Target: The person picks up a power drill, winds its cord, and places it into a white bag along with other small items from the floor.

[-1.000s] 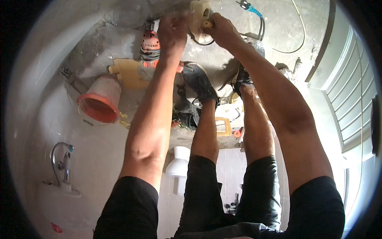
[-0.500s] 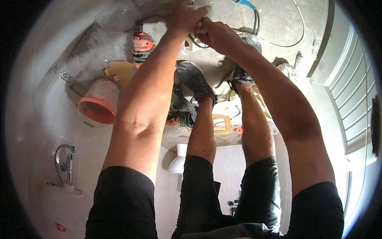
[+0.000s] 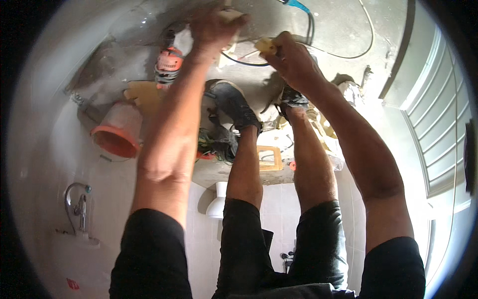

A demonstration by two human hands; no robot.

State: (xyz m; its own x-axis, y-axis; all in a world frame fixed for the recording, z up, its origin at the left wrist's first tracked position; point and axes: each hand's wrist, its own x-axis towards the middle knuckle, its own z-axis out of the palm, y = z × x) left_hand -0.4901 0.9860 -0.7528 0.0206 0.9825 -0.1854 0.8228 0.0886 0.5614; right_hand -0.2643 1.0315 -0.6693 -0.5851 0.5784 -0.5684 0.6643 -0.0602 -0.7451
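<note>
At the far end of my reach, my left hand [image 3: 211, 34] is closed on a pale, flat-edged piece [image 3: 232, 15], partly hidden and blurred by motion. To its right, my right hand [image 3: 298, 62] pinches a small yellowish block [image 3: 266, 46] with a dark spot on its side, held above the floor. The two hands are apart. A dark cable [image 3: 244, 63] curves across the floor between them. Left of my left forearm lies an orange corded power tool [image 3: 169, 61] with its grey cord bundled around it.
My shoes [image 3: 230, 102] stand on a dusty concrete floor [image 3: 343, 30]. An orange-rimmed bucket [image 3: 117, 139] lies tilted at left near a yellow board [image 3: 144, 94]. A blue connector on a cable [image 3: 297, 5] lies far off, with a thin pale cord [image 3: 371, 30] at right.
My hands have come apart: the left moved left with the pale piece, while the right drew back slightly right and nearer, carrying the yellowish block. The whole view shifted a little left.
</note>
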